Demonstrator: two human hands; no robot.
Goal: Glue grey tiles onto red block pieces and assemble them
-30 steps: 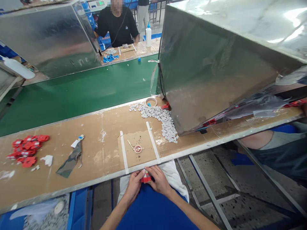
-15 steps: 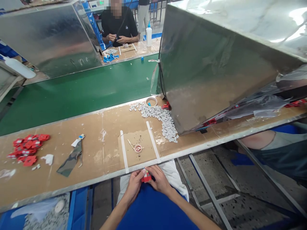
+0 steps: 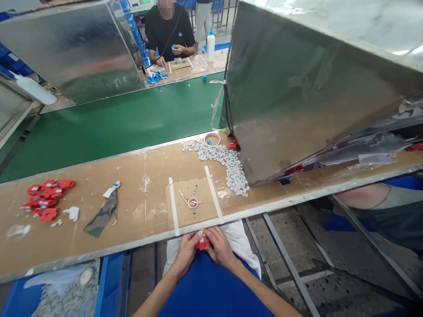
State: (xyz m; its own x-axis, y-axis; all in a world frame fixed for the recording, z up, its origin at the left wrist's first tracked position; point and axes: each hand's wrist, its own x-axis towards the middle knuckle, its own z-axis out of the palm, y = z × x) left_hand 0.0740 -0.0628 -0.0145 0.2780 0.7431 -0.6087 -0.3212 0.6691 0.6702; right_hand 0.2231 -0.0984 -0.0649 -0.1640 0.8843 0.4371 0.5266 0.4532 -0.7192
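Observation:
Between my two hands, just below the table's front edge, is a small red plastic part (image 3: 202, 242) with a light patch on its top. My left hand (image 3: 187, 252) grips it from the left with the thumb on top. Closed round its other side is my right hand (image 3: 220, 247); fingers hide much of the part. Ahead on a taped cardboard piece (image 3: 178, 214) stands a small round cup (image 3: 192, 202) with thin sticks at it. A heap of small grey tiles (image 3: 236, 172) lies to the right, beside a tape roll (image 3: 212, 139).
A pile of red parts (image 3: 48, 197) and a camouflage cloth strip (image 3: 103, 215) lie to the left. A large metal box (image 3: 307, 97) blocks the right. Beyond runs a green belt (image 3: 109, 127); a co-worker (image 3: 170, 33) sits across it. A blue bin (image 3: 109, 281) is below left.
My hands stay on the red part with hardly any movement. The view has shifted slightly left. Across the belt, the co-worker's hands have parted, one lowered to the table, the other holding a blue piece.

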